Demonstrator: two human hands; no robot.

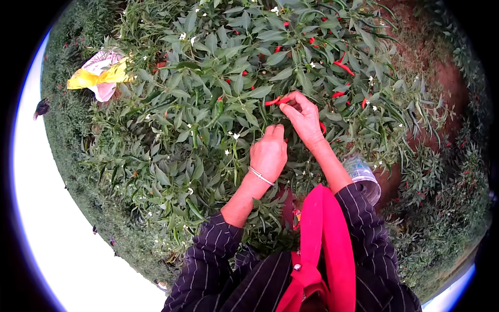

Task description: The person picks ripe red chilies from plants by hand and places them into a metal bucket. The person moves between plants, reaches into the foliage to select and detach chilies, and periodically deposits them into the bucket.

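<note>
My right hand reaches into a leafy chili pepper plant, with thumb and forefinger pinched on a red chili pepper. Another red chili lies just left of those fingertips. Below and to the left, my left hand, with a silvery bangle at the wrist, has its fingertips down among the leaves; whether it grips anything is hidden. Green chilies hang left of my hands. More red chilies show at the upper right, among small white flowers.
A plastic bucket lies tilted beside my right forearm. A white and yellow sack rests on the plants at the upper left. Bare reddish soil runs between rows at the right. Small distant figures, perhaps people, stand along the left field edge.
</note>
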